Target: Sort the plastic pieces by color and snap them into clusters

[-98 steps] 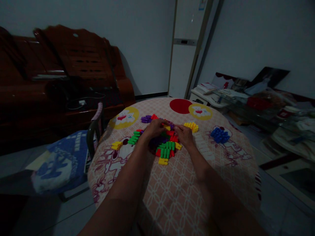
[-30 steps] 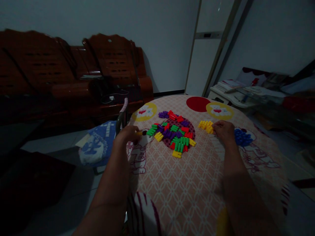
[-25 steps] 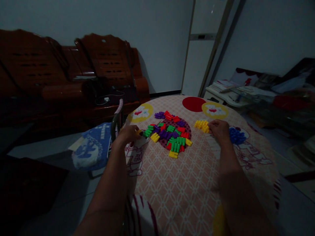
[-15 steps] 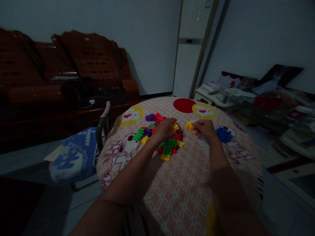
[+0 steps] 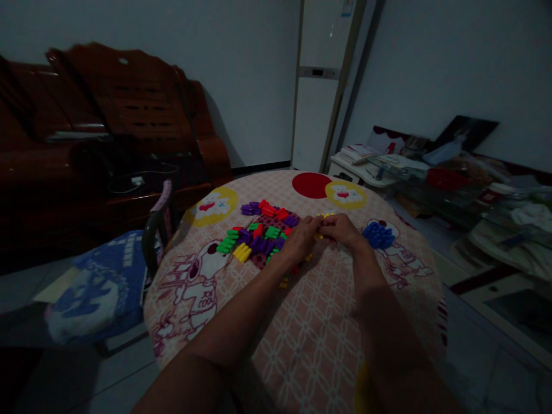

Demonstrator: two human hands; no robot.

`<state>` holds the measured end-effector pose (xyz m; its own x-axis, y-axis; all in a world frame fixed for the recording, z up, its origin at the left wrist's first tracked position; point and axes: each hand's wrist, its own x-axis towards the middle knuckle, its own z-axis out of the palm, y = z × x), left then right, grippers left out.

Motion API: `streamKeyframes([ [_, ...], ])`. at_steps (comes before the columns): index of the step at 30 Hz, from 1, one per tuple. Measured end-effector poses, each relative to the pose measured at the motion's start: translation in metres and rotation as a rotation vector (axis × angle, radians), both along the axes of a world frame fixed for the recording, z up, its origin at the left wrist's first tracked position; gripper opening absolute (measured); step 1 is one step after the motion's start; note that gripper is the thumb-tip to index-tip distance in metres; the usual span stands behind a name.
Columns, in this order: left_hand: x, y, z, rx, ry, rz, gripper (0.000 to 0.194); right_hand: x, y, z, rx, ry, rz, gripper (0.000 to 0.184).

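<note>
Holding left hand (image 5: 305,237) and right hand (image 5: 340,230) together at yellow blocks (image 5: 327,215) | cannot tell grip | with mixed blocks (image 5: 260,245) left, blue blocks (image 5: 379,236) right

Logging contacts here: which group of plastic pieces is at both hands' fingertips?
The yellow group, partly hidden where the left hand and right hand meet, right of the mixed-colour pile. The blue group lies apart, farther right.

blocks (image 5: 226,244): smooth glossy plastic | tablecloth (image 5: 319,328): matt cloth | bench (image 5: 142,95): glossy wood | chair cover (image 5: 101,287): matt cloth
</note>
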<state>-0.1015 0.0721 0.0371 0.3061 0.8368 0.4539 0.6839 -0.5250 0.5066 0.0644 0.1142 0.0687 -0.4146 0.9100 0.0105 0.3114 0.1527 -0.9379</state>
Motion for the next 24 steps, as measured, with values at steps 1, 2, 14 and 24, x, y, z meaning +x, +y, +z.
streamKeyframes([
  [1, -0.001, 0.002, -0.001, 0.022, -0.039, -0.005, 0.067, 0.005, 0.001, 0.001, -0.009, 0.014, -0.033, 0.02],
  [2, -0.002, 0.003, -0.001, 0.043, -0.079, -0.005, 0.07, 0.011, 0.003, 0.001, -0.015, 0.039, -0.083, 0.02],
  [14, -0.069, 0.017, 0.024, 0.096, -0.094, 0.298, 0.038, 0.048, 0.016, -0.012, 0.235, -0.112, -0.325, 0.023],
  [24, -0.105, 0.012, 0.04, 0.002, -0.133, 0.5, 0.033, 0.03, 0.018, -0.027, 0.386, -0.399, -0.285, 0.013],
])
